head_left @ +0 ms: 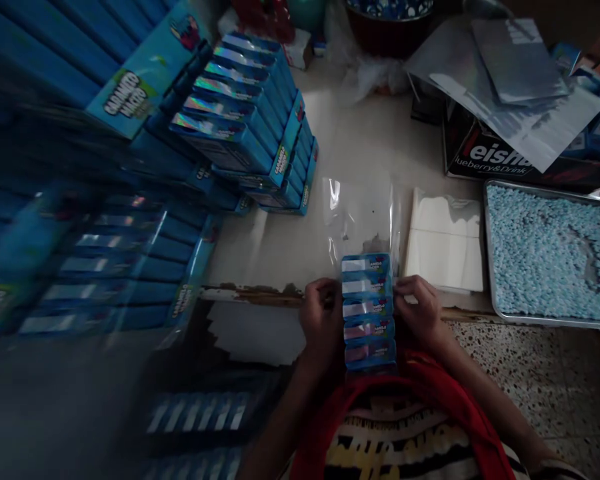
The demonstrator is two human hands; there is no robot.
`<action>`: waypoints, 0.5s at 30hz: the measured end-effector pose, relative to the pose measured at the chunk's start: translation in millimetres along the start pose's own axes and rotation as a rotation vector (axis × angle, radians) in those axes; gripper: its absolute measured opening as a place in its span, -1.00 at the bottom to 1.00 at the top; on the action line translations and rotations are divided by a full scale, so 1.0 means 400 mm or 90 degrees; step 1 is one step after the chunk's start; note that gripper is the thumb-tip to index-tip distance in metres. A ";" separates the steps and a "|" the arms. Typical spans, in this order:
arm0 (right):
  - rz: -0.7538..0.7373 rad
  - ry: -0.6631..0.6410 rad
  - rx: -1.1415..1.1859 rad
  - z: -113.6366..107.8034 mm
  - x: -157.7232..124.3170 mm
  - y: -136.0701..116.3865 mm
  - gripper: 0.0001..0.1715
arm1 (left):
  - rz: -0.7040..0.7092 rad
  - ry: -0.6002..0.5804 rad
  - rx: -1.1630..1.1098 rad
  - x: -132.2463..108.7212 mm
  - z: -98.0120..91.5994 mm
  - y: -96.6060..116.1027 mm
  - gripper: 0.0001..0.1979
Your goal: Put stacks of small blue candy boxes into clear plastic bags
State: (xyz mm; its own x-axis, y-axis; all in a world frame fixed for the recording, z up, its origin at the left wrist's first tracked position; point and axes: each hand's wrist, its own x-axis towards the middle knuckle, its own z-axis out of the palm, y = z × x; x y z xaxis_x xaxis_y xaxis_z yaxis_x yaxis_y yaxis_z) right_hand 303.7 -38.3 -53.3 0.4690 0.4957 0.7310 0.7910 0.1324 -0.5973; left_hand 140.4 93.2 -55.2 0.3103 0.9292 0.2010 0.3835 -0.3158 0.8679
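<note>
A row of several small blue boxes [369, 308] lies lengthwise in front of me, its near end over the table edge against my apron. A clear plastic bag [363, 213] stretches flat on the table ahead, and its near part reaches the far boxes. To the left of the row, my left hand [321, 317] is closed with curled fingers at the bag's side; its fingertips are partly hidden. My right hand [421, 305] pinches the bag's edge on the right side, beside the upper boxes.
Wrapped packs of blue boxes [250, 107] are stacked at left. Right of the bag lies a pile of cream paper sheets [445, 243], then a metal tray [489, 267] of small pale-blue pieces. Behind it stands a black carton [480, 157] with plastic sheets [525, 67] on top.
</note>
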 end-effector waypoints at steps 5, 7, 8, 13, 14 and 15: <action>-0.036 -0.060 -0.011 -0.045 -0.099 -0.014 -0.78 | 0.080 -0.061 0.094 -0.094 -0.041 -0.040 -0.67; -0.044 -0.077 -0.004 -0.071 -0.145 -0.014 -0.76 | 0.142 -0.109 0.121 -0.129 -0.066 -0.069 -0.69; -0.049 -0.091 0.010 -0.088 -0.169 -0.016 -0.76 | 0.162 -0.133 0.132 -0.149 -0.082 -0.085 -0.70; -0.070 -0.230 0.204 -0.187 -0.283 -0.033 -0.78 | 0.140 -0.256 0.161 -0.287 -0.159 -0.160 -0.74; -0.075 -0.255 0.242 -0.202 -0.300 -0.036 -0.78 | 0.129 -0.244 0.143 -0.317 -0.163 -0.167 -0.73; -0.078 -0.274 0.268 -0.214 -0.314 -0.037 -0.77 | 0.116 -0.217 0.122 -0.342 -0.162 -0.172 -0.71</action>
State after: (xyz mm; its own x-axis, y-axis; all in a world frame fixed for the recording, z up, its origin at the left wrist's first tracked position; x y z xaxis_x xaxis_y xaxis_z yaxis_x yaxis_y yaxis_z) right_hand 266.6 -176.0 -108.0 0.1144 0.7455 0.6566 0.5647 0.4950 -0.6604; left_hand 15.3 0.2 -113.1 0.6457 0.7480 0.1539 0.4402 -0.5292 0.7253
